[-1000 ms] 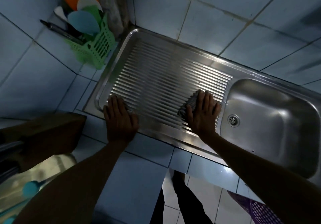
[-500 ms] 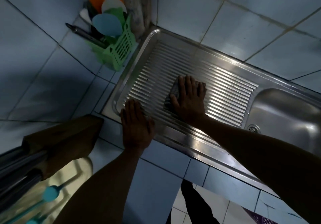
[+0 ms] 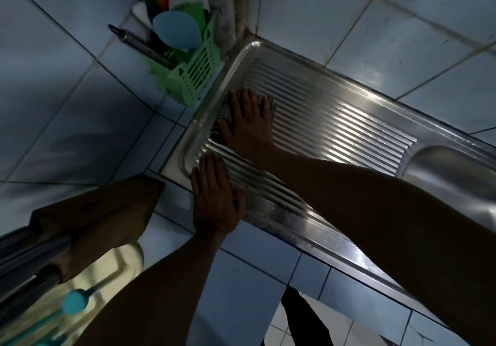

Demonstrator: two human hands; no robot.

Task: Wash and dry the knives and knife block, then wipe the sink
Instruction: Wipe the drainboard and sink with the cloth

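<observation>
Nearest, left of the sink's (image 3: 357,141) ribbed draining board: a wooden knife block (image 3: 88,222) with dark handles poking out, lying on the tiled counter (image 3: 67,120). At the board's near left corner: left hand (image 3: 214,198), flat, fingers straight and close together, resting on the ridges. Further along the board's left end: right hand (image 3: 248,121), fingers extended, pressing a grey cloth (image 3: 222,117) down. Beyond the board's far left corner: green utensil caddy (image 3: 193,74) with coloured spoons.

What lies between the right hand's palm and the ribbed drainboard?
In the head view, a dark checked cloth lies under the right hand, pressed flat onto the drainboard.
</observation>
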